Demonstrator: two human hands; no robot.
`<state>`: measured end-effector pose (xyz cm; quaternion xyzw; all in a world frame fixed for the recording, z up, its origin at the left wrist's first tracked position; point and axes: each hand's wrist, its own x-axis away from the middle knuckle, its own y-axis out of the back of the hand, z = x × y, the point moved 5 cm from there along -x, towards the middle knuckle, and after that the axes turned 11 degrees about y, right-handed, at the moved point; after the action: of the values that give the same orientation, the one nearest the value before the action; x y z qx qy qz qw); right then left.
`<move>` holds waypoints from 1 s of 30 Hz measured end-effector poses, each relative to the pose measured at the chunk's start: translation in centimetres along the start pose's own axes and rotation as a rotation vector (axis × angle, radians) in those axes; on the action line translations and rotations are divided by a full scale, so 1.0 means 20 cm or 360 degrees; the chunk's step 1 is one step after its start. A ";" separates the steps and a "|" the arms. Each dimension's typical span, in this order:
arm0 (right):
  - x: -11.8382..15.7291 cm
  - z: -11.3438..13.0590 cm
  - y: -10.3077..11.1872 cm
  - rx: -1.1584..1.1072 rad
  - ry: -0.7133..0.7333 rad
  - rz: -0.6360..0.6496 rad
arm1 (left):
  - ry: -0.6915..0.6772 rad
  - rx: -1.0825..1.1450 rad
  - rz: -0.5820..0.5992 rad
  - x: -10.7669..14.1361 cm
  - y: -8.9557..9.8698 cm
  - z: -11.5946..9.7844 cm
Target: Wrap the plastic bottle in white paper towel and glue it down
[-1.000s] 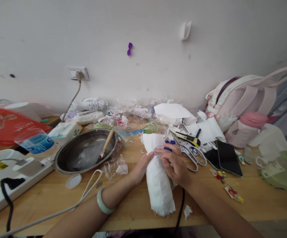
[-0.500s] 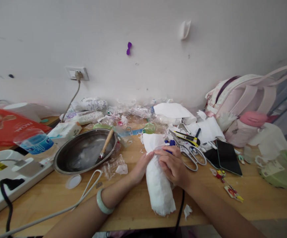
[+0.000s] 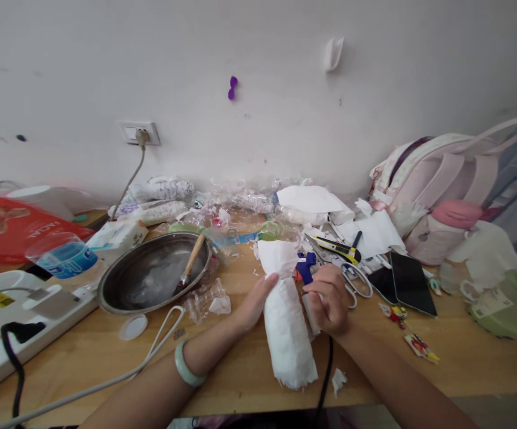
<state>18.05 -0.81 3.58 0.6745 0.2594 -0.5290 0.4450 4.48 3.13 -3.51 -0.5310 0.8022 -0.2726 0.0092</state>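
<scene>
A bottle-shaped form wrapped in white paper [image 3: 289, 339] lies on the wooden table before me, its narrower neck pointing away. My left hand [image 3: 258, 301] is closed around its left side, the thumb on top near the neck. To its right, my right hand [image 3: 330, 301] is raised off the wrapping with fingers curled in; whatever they pinch is hidden. A pale strip [image 3: 311, 313] shows between that hand and the wrapped form. Just beyond my right fingers rests a blue hot glue gun [image 3: 305, 267], partly hidden by the paper.
Left stands a metal basin [image 3: 111, 301] with a wooden-handled brush [image 3: 191, 262]. Scissors [image 3: 357, 280], a yellow utility knife [image 3: 336, 247] and a dark phone [image 3: 413, 283] lie right. Plastic scraps [image 3: 223, 190] line the wall. A power strip [image 3: 66, 316] and cables are at left.
My right hand has come off the wrapped form and moved right, its fingers curling in. More of the blue glue gun shows. My left hand keeps its hold.
</scene>
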 end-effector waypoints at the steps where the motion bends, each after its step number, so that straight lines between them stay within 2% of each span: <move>1: 0.00 -0.01 0.00 -0.0009 -0.0030 -0.0004 | 0.0005 0.0006 0.0000 0.00 0.00 0.00; 9: -0.01 -0.04 -0.04 -0.0102 -0.0165 0.0142 | -0.0028 0.0032 0.0007 0.00 -0.01 -0.01; 13: -0.01 -0.05 -0.05 -0.0200 -0.0273 0.0113 | -0.0061 -0.0042 -0.0075 0.01 0.00 -0.03; 18: 0.00 -0.10 -0.06 -0.0149 -0.0443 0.0102 | -0.0066 -0.0064 -0.0042 0.01 0.00 -0.03; 23: 0.01 -0.08 -0.07 -0.0141 -0.0374 0.0091 | -0.0037 -0.0067 -0.0047 0.00 0.01 -0.02; 26: 0.00 -0.04 -0.07 -0.0129 -0.0246 0.0152 | -0.0029 -0.0098 -0.0070 0.00 0.02 -0.03; 30: -0.01 -0.02 -0.08 -0.0156 -0.0168 0.0230 | 0.0040 -0.0213 -0.0009 0.00 0.03 -0.03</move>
<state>16.92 0.20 3.27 0.6400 0.2117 -0.5170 0.5275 3.73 3.62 -3.22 -0.5293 0.8172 -0.2251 -0.0372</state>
